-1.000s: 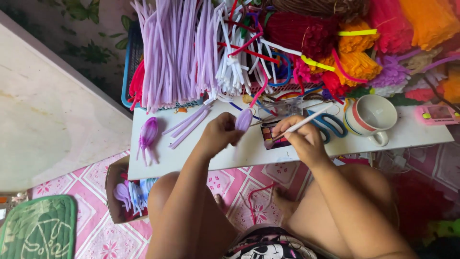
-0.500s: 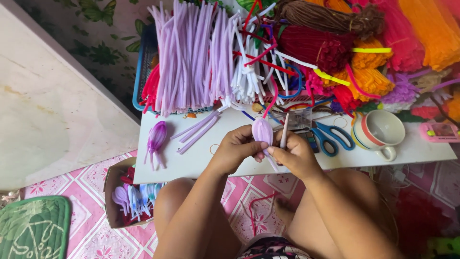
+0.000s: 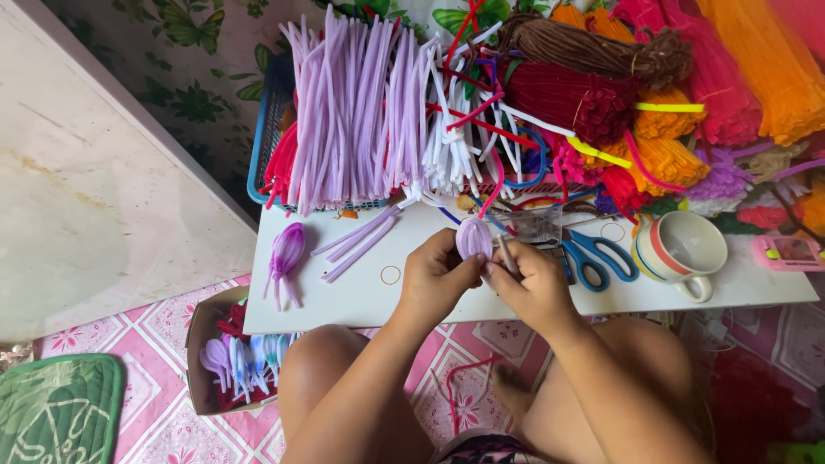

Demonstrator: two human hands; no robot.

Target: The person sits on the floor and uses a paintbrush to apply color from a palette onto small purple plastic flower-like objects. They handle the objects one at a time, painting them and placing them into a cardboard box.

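My left hand (image 3: 434, 279) and my right hand (image 3: 534, 283) meet over the front of a low white table (image 3: 361, 296). Together they pinch a small lilac petal shape (image 3: 473, 237) made of pipe cleaner, held upright between the fingertips. My right hand also grips a thin pale stick (image 3: 507, 254) against the petal's base. A finished lilac petal bunch (image 3: 286, 253) lies on the table to the left. Loose lilac pipe cleaners (image 3: 357, 241) lie between it and my hands.
A blue basket (image 3: 265, 142) holds lilac and white pipe cleaners (image 3: 352, 112); red, brown, orange and pink bundles pile at the back right. Blue-handled scissors (image 3: 593, 256), a striped cup (image 3: 681, 251) and a pink toy (image 3: 786, 252) sit right. A cardboard box (image 3: 206, 344) of petals stands on the floor.
My right hand brought the pale stick in from the right to the petal. Both hands have closed together on the petal and lifted it slightly toward the basket.
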